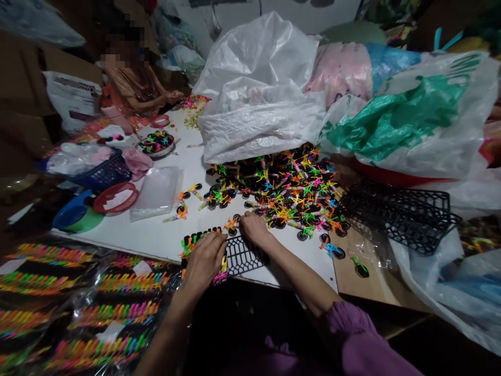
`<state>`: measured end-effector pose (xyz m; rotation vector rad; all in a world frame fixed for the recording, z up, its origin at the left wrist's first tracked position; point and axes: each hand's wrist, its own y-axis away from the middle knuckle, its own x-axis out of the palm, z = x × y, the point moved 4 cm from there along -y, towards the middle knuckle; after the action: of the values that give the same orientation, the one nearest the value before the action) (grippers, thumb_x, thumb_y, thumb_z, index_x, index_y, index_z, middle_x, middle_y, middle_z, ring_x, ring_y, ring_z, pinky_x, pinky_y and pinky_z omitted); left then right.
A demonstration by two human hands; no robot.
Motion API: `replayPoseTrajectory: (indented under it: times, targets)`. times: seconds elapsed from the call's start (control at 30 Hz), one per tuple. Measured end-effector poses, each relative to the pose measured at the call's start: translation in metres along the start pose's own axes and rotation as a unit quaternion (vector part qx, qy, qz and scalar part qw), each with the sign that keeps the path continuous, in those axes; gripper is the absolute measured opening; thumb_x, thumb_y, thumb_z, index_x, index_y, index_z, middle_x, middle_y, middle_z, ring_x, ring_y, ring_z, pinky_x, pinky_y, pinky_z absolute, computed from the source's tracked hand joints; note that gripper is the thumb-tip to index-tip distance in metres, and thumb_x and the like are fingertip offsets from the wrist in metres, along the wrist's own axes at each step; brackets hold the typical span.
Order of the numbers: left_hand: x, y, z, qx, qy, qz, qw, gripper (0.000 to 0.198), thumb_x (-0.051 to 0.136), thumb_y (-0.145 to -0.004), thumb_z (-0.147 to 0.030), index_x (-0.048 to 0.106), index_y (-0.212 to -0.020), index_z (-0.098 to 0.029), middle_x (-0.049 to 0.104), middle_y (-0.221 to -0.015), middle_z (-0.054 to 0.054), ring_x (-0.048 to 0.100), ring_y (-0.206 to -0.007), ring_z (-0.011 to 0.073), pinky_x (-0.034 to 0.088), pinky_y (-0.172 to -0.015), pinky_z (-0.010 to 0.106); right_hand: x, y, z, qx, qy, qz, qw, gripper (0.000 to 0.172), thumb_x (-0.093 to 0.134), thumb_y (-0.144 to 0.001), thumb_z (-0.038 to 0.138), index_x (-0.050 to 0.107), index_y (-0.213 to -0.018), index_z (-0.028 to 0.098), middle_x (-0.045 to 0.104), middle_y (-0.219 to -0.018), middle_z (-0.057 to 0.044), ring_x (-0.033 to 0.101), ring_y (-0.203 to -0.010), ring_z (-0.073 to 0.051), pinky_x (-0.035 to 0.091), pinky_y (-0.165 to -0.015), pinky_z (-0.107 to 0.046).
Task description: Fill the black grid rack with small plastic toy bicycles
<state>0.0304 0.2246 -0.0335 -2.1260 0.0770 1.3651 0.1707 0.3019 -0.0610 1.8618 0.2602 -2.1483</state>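
Several small plastic toy bicycles with black wheels and frames in bright neon colours lie in a heap on the white table top. My left hand is curled over a row of these toys along the edge of a black plastic grid. My right hand rests at the grid's upper edge, with its fingertips close to an orange toy. The hand hides part of the grid, and my left fingers hide part of the row.
A co-worker sits across the table beside a bowl of toys. Stacked black grids lie to the right. Large plastic bags bank the far side. Packs of coloured toys lie at lower left, and baskets stand at left.
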Motion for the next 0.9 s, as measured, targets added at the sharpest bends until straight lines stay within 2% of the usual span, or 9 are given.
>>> replayPoseTrajectory:
  times: [0.1, 0.23, 0.3, 0.4, 0.5, 0.57, 0.67, 0.77, 0.9]
  targets:
    - [0.002, -0.002, 0.002, -0.008, 0.018, 0.017, 1.0, 0.016, 0.044, -0.087, -0.019, 0.058, -0.095, -0.017, 0.061, -0.088, 0.005, 0.055, -0.085, 0.0178, 0.046, -0.078, 0.032, 0.004, 0.001, -0.002, 0.03, -0.036, -0.018, 0.999, 0.021, 0.045, -0.087, 0.027, 0.06, -0.096, 0.014, 0.062, -0.094, -0.011, 0.058, -0.086, -0.021, 0.04, -0.065, -0.027]
    - [0.006, -0.003, 0.006, -0.021, 0.018, 0.026, 0.999, 0.017, 0.043, -0.087, -0.02, 0.059, -0.093, -0.017, 0.06, -0.086, 0.005, 0.055, -0.084, 0.0187, 0.045, -0.077, 0.033, 0.007, 0.018, -0.014, 0.066, -0.155, -0.022, 0.986, 0.029, 0.048, -0.086, 0.043, 0.059, -0.095, 0.018, 0.065, -0.084, -0.007, 0.059, -0.077, -0.019, 0.036, -0.061, -0.025]
    - [0.005, -0.003, 0.006, -0.022, 0.025, 0.024, 0.999, 0.018, 0.042, -0.088, -0.021, 0.059, -0.093, -0.017, 0.06, -0.085, 0.006, 0.055, -0.084, 0.0189, 0.045, -0.077, 0.033, 0.007, 0.027, -0.015, 0.066, -0.211, -0.018, 0.975, 0.026, 0.05, -0.085, 0.041, 0.06, -0.094, 0.019, 0.065, -0.08, -0.004, 0.058, -0.071, -0.016, 0.034, -0.059, -0.023]
    - [-0.003, -0.005, 0.004, -0.043, 0.06, 0.006, 0.997, 0.02, 0.044, -0.087, -0.028, 0.059, -0.095, -0.017, 0.061, -0.088, 0.006, 0.056, -0.086, 0.0181, 0.045, -0.079, 0.032, -0.001, 0.039, -0.011, 0.062, -0.267, -0.064, 0.959, 0.02, 0.053, -0.083, 0.033, 0.061, -0.096, 0.02, 0.065, -0.082, -0.001, 0.056, -0.069, -0.013, 0.034, -0.06, -0.021]
    - [-0.016, -0.012, 0.001, -0.11, 0.084, -0.034, 0.99, 0.027, 0.054, -0.081, -0.04, 0.061, -0.096, -0.018, 0.062, -0.094, 0.006, 0.057, -0.089, 0.0177, 0.045, -0.081, 0.031, -0.013, 0.05, -0.001, 0.042, -0.297, -0.119, 0.947, 0.02, 0.054, -0.082, 0.029, 0.061, -0.098, 0.019, 0.065, -0.086, -0.002, 0.056, -0.072, -0.013, 0.036, -0.064, -0.021]
    - [-0.022, -0.018, -0.003, -0.153, 0.1, -0.034, 0.982, 0.031, 0.057, -0.077, -0.044, 0.062, -0.093, -0.017, 0.062, -0.092, 0.005, 0.058, -0.085, 0.0173, 0.045, -0.079, 0.03, -0.021, 0.056, 0.006, 0.023, -0.308, -0.131, 0.942, 0.021, 0.054, -0.082, 0.029, 0.061, -0.099, 0.019, 0.065, -0.086, -0.002, 0.056, -0.073, -0.014, 0.038, -0.066, -0.022]
    - [-0.025, -0.025, -0.01, -0.19, 0.154, -0.016, 0.969, 0.031, 0.056, -0.077, -0.045, 0.064, -0.086, -0.017, 0.063, -0.083, 0.003, 0.059, -0.076, 0.0153, 0.046, -0.07, 0.027, -0.03, 0.062, 0.014, 0.007, -0.316, -0.136, 0.939, 0.022, 0.052, -0.083, 0.029, 0.06, -0.101, 0.018, 0.064, -0.085, -0.002, 0.056, -0.072, -0.013, 0.038, -0.067, -0.022]
    - [-0.027, -0.023, -0.015, -0.208, 0.186, -0.013, 0.96, 0.029, 0.056, -0.077, -0.044, 0.064, -0.084, -0.017, 0.064, -0.082, 0.002, 0.059, -0.076, 0.0146, 0.046, -0.07, 0.027, -0.035, 0.063, 0.02, -0.004, -0.326, -0.119, 0.938, 0.022, 0.053, -0.082, 0.03, 0.061, -0.099, 0.018, 0.063, -0.082, -0.002, 0.055, -0.069, -0.013, 0.038, -0.065, -0.022]
    - [-0.031, -0.013, -0.014, -0.191, 0.142, 0.024, 0.971, 0.034, 0.056, -0.076, -0.046, 0.064, -0.09, -0.016, 0.063, -0.087, 0.004, 0.059, -0.08, 0.0169, 0.046, -0.074, 0.029, -0.021, 0.06, 0.021, -0.009, -0.33, -0.091, 0.94, 0.02, 0.053, -0.081, 0.027, 0.061, -0.097, 0.017, 0.062, -0.079, -0.001, 0.054, -0.068, -0.013, 0.037, -0.063, -0.022]
